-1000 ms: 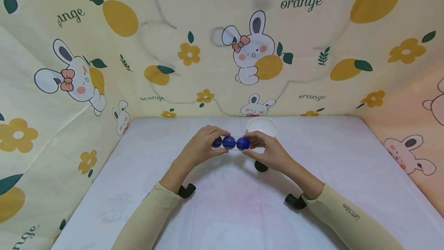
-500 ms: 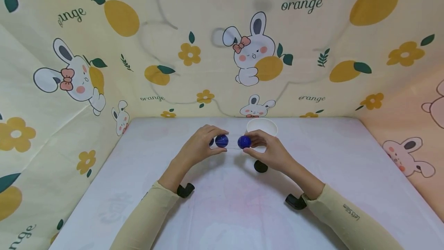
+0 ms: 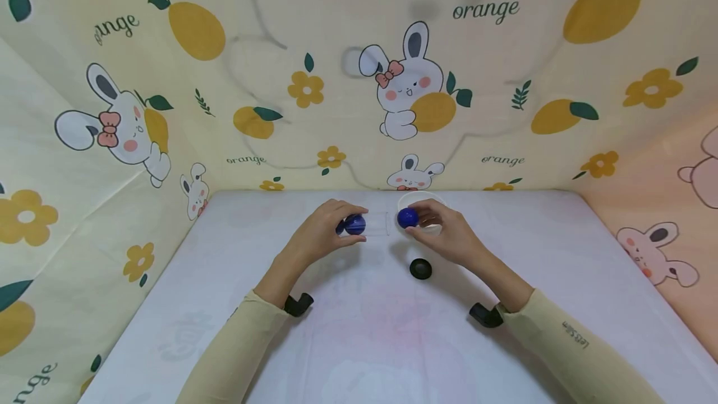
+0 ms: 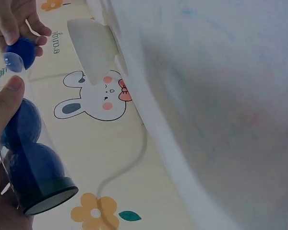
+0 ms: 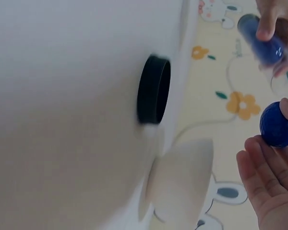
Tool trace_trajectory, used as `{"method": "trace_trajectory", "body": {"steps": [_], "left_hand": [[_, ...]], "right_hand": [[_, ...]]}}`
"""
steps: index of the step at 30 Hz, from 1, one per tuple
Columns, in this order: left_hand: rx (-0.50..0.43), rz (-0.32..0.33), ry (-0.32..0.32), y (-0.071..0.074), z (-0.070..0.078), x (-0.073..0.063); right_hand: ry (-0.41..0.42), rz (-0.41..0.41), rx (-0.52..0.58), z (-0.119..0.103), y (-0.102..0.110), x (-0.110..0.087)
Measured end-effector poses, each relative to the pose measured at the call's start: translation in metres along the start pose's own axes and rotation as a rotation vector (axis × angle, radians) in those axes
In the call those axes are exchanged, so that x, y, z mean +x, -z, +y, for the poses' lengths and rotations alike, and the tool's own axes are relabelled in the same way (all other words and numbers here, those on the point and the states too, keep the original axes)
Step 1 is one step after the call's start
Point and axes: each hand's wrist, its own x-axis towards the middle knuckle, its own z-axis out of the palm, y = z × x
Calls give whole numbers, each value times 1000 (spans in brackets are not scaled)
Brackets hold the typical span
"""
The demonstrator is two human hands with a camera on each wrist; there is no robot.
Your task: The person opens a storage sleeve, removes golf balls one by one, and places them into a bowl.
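My left hand [image 3: 322,232] grips a clear plastic tube [image 3: 378,224] lying sideways, its mouth facing right. Two blue balls [image 4: 36,165] sit inside, towards the tube's dark closed end [image 4: 50,196], as the left wrist view shows. Just outside the mouth, my right hand [image 3: 449,232] pinches a dimpled blue golf ball [image 5: 277,125] between thumb and fingers. A round black lid [image 3: 421,269] rests on the table below the right hand.
Behind the right hand stands a white bowl [image 5: 182,182], partly hidden in the head view. A patterned cloth [image 3: 336,80] rises at the table's [image 3: 359,341] back edge and along both sides.
My right hand has drawn the golf ball rightwards, away from the other two and clear of the tube's mouth. My left hand has shifted slightly left with the tube.
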Motion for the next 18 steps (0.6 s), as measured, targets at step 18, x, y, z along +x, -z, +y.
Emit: {"method": "trace_trajectory", "body": {"steps": [18], "left_hand": [[21,-18,37,-4,4,-1]], "right_hand": [[-82,-52,-188,35,11,19]]}}
